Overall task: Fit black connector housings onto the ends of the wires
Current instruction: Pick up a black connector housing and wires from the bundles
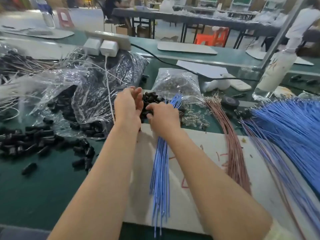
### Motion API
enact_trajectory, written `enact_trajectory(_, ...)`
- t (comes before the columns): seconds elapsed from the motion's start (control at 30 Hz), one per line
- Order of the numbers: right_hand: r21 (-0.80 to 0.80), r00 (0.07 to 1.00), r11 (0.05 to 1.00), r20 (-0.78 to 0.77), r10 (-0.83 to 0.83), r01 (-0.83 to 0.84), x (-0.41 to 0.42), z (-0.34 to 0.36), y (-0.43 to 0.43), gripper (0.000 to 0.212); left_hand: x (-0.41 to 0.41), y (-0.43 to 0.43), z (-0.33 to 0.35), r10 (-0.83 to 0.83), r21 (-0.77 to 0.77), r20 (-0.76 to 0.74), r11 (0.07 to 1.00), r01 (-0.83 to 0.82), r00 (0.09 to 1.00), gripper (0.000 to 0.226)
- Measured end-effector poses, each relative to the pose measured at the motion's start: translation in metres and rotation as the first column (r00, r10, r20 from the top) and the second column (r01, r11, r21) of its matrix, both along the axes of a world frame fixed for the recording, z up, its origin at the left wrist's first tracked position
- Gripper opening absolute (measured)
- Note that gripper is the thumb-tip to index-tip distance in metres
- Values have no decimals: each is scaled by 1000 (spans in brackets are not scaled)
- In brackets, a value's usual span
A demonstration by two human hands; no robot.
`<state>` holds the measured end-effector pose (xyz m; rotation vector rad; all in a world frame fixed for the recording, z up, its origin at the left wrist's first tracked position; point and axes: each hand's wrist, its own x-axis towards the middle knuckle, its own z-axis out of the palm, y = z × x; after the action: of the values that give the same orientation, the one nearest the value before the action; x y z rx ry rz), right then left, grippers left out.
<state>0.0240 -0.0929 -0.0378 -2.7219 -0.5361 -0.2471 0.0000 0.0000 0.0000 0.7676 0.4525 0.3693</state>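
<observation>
Your left hand [129, 104] cupped the black connector housings [150, 99] on the table [43, 187], fingers [136, 91] loosely spread; your right hand [163, 116] pinched one over the blue wires [160, 163] — a slack bundle could fan out, and a housing could slip half-seated.

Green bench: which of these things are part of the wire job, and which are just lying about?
In use: blue wires, gripped by the right hand; black housings beside the left hand; pink wires, waiting.
Lying about: power strip; tape roll; white bottle.
</observation>
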Motion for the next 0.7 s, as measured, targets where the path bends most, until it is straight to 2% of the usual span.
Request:
enact_trajectory(0.07,-148,999,989,27,-28,32,1,-3,11,31,6,-4,-1,-9,77,-46,997,13,999,14)
enact_trajectory(0.13,-174,997,983,56,-49,58,-1,-9,18,28,9,-11,-4,-9,142,-86,990,22,996,14)
enact_trajectory(0.17,-139,997,988,50,-52,59,0,-9,18,26,11,-14,-4,-11,205,-89,978,29,996,14)
enact_trajectory(0.23,108,997,992,-52,-61,67,2,1,5,20,10,-19,-4,-15,428,-66,903,42,998,14)
enact_trajectory(0.27,280,992,957,-120,-45,77,3,9,-6,15,7,-21,-2,-38,590,-46,806,58,998,16)
enact_trajectory(0.33,505,972,855,-234,7,116,2,26,-33,3,1,-26,-2,-187,857,-27,501,119,982,21)
enact_trajectory(0.37,565,962,814,-272,27,137,0,33,-48,6,-2,-29,-2,-295,914,-41,375,155,954,24)
enact_trajectory(0.4,614,950,773,-309,49,160,-3,38,-61,11,-6,-32,-1,-398,936,-67,293,196,915,27)
enact_trajectory(0.43,660,938,727,-342,63,192,-6,41,-71,13,-9,-35,-2,-481,937,-90,256,238,872,30)
enact_trajectory(0.5,712,932,660,-360,50,239,-14,39,-83,17,-15,-42,-5,-559,915,-128,251,315,819,36)
enact_trajectory(0.6,728,941,631,-339,-11,270,-24,25,-83,22,-19,-51,-16,-483,914,-129,281,292,866,28)
enact_trajectory(0.67,732,946,622,-323,-41,277,-31,18,-77,25,-18,-55,-26,-355,897,-123,359,256,927,17)
enact_trajectory(0.7,706,949,654,-311,-59,272,-33,14,-74,25,-18,-55,-31,-268,866,-125,440,237,955,13)
